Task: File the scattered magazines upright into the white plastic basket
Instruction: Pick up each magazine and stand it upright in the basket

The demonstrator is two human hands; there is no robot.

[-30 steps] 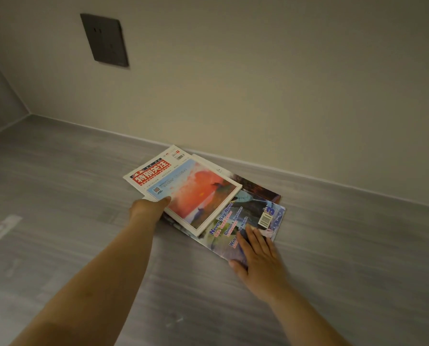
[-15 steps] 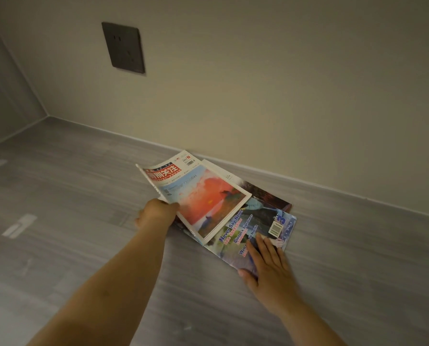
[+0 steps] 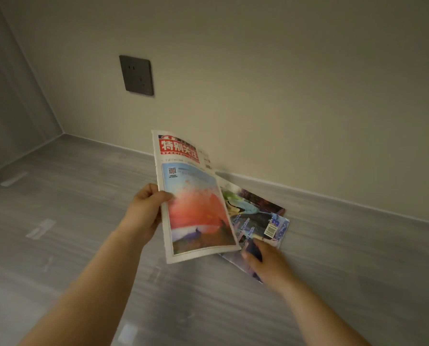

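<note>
Down on the grey wood-grain floor, close to the cream wall, I see the magazines I am after. My left hand has its grip clenched on the left edge of the top magazine, thumb on the cover and fingers behind. That magazine has a red masthead with white characters and a red-orange picture on its cover. It is raised off the floor and tilted, top edge up toward the wall, lower corner hanging over the pile beneath.

My right hand is on the near corner of the second magazine, the one with a blue-green cover, white lettering and a small barcode sticker. The hand is blurred, so I cannot tell whether its grip is closed on the corner or only pressing flat on it. This magazine lies on the floor, with the dark corner of a third magazine peeking out from under it on the wall side.

Up on the wall, to the left of the magazines, sits a dark socket plate. Pale strips of tape mark the floor at the left. The white basket does not show in my view.
</note>
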